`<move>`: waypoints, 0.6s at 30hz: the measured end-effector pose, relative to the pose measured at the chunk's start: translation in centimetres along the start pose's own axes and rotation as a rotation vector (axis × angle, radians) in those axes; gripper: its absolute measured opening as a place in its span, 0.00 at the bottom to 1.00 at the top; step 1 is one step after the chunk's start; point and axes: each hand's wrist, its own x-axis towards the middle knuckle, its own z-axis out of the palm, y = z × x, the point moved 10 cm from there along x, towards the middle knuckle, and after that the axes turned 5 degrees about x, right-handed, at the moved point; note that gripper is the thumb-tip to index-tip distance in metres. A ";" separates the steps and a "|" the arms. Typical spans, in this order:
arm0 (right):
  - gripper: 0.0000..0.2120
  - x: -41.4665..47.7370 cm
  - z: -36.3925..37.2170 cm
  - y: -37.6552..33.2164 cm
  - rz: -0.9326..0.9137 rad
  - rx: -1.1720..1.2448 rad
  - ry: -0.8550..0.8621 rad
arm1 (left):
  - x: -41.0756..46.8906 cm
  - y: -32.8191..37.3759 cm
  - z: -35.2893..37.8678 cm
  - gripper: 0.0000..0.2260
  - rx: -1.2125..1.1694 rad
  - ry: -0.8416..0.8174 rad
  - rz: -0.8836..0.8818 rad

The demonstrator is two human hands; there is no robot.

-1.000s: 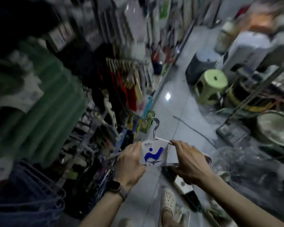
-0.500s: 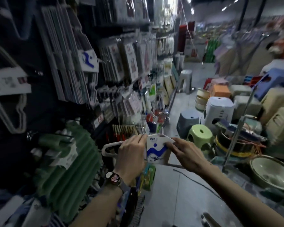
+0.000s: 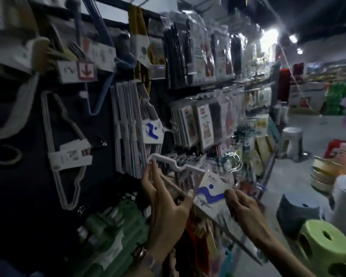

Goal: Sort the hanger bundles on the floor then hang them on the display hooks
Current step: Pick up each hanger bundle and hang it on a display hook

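Observation:
I hold a bundle of white hangers point(image 3: 177, 166) with a white card label bearing a blue mark point(image 3: 210, 191) in front of the display wall. My left hand point(image 3: 164, 204) grips the bundle's left arm, fingers curled round it. The label's right edge is pinched by my right hand point(image 3: 246, 208). The bundle's metal hooks point(image 3: 233, 160) point right and are blurred. Just above and left, matching bundles with the same blue-marked label point(image 3: 152, 130) hang on a display hook. Other hanger bundles point(image 3: 68, 154) hang further left.
Packaged goods point(image 3: 198, 124) fill the wall pegs to the right. Green hangers point(image 3: 112, 236) hang low on the left. On the aisle floor stand a green stool point(image 3: 326, 244), a grey stool point(image 3: 298, 210), white stools point(image 3: 292, 140) and stacked basins point(image 3: 326, 174).
My view has swung up from the floor to the display wall. Both hands have raised the hanger bundle toward the hooks and tilted it, its left end now near the hanging matching bundles.

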 end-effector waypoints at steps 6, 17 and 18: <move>0.21 7.9 1.4 2.5 0.069 0.097 -0.019 | 10.2 -5.6 2.0 0.43 0.002 0.101 -0.281; 0.25 17.4 8.7 1.6 0.212 0.476 -0.114 | 23.1 -4.7 3.6 0.04 -0.143 -0.033 -0.397; 0.25 18.1 9.4 1.1 0.208 0.489 -0.133 | 24.0 -4.4 3.4 0.05 -0.104 -0.039 -0.391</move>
